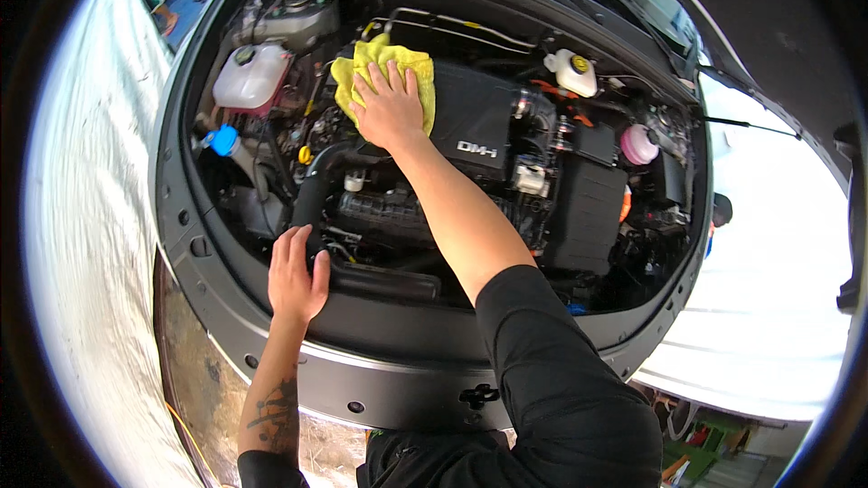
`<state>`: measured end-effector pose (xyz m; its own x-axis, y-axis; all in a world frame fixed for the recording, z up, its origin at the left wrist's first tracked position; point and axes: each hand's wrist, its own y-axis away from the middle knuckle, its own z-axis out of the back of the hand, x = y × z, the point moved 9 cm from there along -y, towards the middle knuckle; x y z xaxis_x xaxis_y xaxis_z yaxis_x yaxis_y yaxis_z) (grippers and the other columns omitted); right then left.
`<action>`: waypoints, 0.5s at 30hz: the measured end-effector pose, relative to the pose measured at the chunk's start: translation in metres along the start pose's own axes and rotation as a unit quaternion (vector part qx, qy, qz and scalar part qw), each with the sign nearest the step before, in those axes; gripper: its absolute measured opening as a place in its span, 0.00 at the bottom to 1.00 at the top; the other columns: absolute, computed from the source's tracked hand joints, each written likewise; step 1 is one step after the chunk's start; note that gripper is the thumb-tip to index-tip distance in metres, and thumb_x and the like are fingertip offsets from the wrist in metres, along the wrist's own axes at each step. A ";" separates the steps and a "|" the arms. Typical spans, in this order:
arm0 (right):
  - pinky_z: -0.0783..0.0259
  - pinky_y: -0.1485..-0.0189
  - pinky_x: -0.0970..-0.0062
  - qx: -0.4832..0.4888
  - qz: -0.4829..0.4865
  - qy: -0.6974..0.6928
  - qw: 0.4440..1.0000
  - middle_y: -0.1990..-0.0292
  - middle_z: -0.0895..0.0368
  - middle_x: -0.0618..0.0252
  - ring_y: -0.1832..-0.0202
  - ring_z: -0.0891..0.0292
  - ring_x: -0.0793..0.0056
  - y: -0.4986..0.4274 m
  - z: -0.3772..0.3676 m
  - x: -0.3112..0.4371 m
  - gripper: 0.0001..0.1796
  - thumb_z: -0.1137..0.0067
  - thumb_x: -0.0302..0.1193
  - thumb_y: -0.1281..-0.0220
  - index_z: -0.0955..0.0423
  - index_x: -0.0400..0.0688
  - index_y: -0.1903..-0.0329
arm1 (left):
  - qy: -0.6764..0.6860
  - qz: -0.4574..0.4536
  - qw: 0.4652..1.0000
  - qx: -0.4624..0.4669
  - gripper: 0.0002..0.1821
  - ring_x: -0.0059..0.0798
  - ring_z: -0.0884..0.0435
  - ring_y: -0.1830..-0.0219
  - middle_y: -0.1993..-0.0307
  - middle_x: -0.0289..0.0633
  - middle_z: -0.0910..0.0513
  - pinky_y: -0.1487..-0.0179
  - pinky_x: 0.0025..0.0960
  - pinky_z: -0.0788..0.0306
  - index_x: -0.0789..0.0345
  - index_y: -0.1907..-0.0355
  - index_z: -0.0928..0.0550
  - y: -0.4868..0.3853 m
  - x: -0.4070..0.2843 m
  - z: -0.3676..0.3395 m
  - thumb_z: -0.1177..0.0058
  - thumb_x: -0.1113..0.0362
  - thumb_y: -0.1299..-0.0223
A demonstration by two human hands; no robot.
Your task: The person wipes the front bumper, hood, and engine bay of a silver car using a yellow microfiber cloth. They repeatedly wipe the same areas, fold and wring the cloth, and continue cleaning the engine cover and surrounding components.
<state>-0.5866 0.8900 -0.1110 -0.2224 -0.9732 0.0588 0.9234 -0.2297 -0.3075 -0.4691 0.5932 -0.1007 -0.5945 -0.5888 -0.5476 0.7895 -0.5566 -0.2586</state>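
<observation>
My right hand (389,107) lies flat with spread fingers on a yellow microfiber cloth (422,78), pressing it onto the left end of the black plastic engine cover (472,112). Nearer to me, my left hand (296,274) rests by the front edge of the engine bay, its fingertips at the lower end of a black air intake hose (310,203). It holds nothing that I can see; part of the palm side is hidden. A yellow dipstick handle (306,154) stands between the two hands, left of the hose.
Around the engine are a coolant reservoir (251,78), a blue washer filler cap (222,140), a brake fluid reservoir (575,72), a pink fluid reservoir (639,144) and a black box cover (586,217). The raised hood (800,20) and its thin rod are at right. A person is partly visible beyond the right fender.
</observation>
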 end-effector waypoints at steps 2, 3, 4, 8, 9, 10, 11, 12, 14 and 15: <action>0.60 0.10 0.39 -0.012 -0.037 0.010 0.999 0.11 0.43 0.59 0.10 0.51 0.50 0.019 0.008 -0.043 0.36 0.55 0.57 0.15 0.35 0.57 0.13 | 0.001 -0.003 1.000 0.006 0.26 0.58 0.20 0.33 0.35 0.54 0.19 0.30 0.51 0.25 0.66 0.30 0.21 0.001 0.002 -0.002 0.40 0.61 0.28; 0.59 0.11 0.39 -0.027 -0.066 0.026 0.997 0.11 0.43 0.57 0.10 0.50 0.50 0.032 0.017 -0.073 0.36 0.58 0.56 0.13 0.37 0.57 0.13 | 0.006 -0.004 1.000 0.007 0.26 0.58 0.21 0.33 0.35 0.54 0.19 0.30 0.51 0.25 0.67 0.31 0.22 0.001 0.003 -0.002 0.40 0.61 0.28; 0.57 0.11 0.39 -0.018 -0.099 0.056 0.993 0.12 0.43 0.53 0.10 0.51 0.49 0.042 0.021 -0.104 0.37 0.61 0.56 0.12 0.40 0.55 0.12 | 0.011 -0.013 1.000 0.003 0.26 0.58 0.21 0.34 0.36 0.54 0.19 0.30 0.50 0.25 0.67 0.31 0.22 0.002 0.002 -0.002 0.40 0.61 0.28; 0.59 0.10 0.44 -0.034 -0.280 0.063 0.957 0.13 0.42 0.47 0.10 0.51 0.50 0.066 0.043 -0.204 0.40 0.64 0.54 0.12 0.43 0.40 0.12 | -0.003 -0.017 1.000 -0.001 0.26 0.57 0.20 0.35 0.37 0.54 0.19 0.30 0.50 0.25 0.68 0.32 0.22 0.001 0.001 -0.002 0.41 0.62 0.28; 0.57 0.11 0.42 -0.045 -0.267 0.049 0.962 0.14 0.40 0.48 0.11 0.50 0.49 0.066 0.046 -0.203 0.39 0.60 0.53 0.13 0.41 0.40 0.13 | -0.003 -0.013 1.000 -0.002 0.25 0.57 0.20 0.36 0.37 0.54 0.19 0.30 0.50 0.25 0.68 0.32 0.21 0.000 0.001 -0.002 0.41 0.62 0.28; 0.56 0.11 0.41 -0.064 -0.264 0.056 0.961 0.14 0.40 0.48 0.11 0.49 0.48 0.068 0.049 -0.195 0.39 0.58 0.52 0.14 0.39 0.41 0.14 | 0.004 -0.009 1.000 -0.002 0.25 0.57 0.21 0.35 0.37 0.54 0.19 0.30 0.50 0.25 0.69 0.33 0.21 0.000 0.000 -0.001 0.40 0.62 0.28; 0.56 0.11 0.40 -0.047 -0.287 0.056 0.955 0.14 0.40 0.48 0.11 0.49 0.47 0.074 0.044 -0.187 0.39 0.55 0.52 0.15 0.38 0.42 0.14 | 0.013 -0.003 1.000 -0.006 0.25 0.57 0.21 0.35 0.38 0.54 0.19 0.30 0.50 0.26 0.69 0.33 0.21 -0.001 0.000 -0.001 0.40 0.61 0.28; 0.56 0.11 0.39 -0.071 -0.242 0.068 0.965 0.14 0.40 0.48 0.11 0.49 0.46 0.080 0.047 -0.165 0.38 0.53 0.51 0.16 0.37 0.43 0.14 | 0.017 -0.011 1.000 -0.003 0.25 0.57 0.21 0.35 0.38 0.54 0.19 0.30 0.50 0.26 0.69 0.33 0.21 -0.002 -0.003 -0.002 0.40 0.61 0.28; 0.56 0.11 0.38 -0.056 -0.168 0.057 0.982 0.14 0.40 0.49 0.12 0.48 0.46 0.103 0.040 -0.115 0.37 0.50 0.50 0.17 0.36 0.46 0.14 | 0.014 -0.009 1.000 -0.009 0.25 0.57 0.21 0.35 0.38 0.54 0.19 0.29 0.50 0.26 0.69 0.33 0.21 -0.003 -0.005 0.001 0.40 0.61 0.28; 0.55 0.11 0.39 -0.035 -0.133 0.057 0.989 0.14 0.40 0.51 0.12 0.48 0.48 0.114 0.035 -0.095 0.38 0.48 0.50 0.17 0.37 0.48 0.14 | 0.016 -0.009 1.000 -0.001 0.25 0.57 0.21 0.36 0.38 0.54 0.19 0.29 0.50 0.27 0.70 0.34 0.21 -0.003 -0.005 0.001 0.39 0.61 0.28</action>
<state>-0.4494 0.9556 -0.1188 -0.4913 -0.8701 0.0401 0.8049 -0.4711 -0.3609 -0.4684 0.5971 -0.0962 -0.6035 -0.5596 -0.5680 0.7791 -0.5655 -0.2706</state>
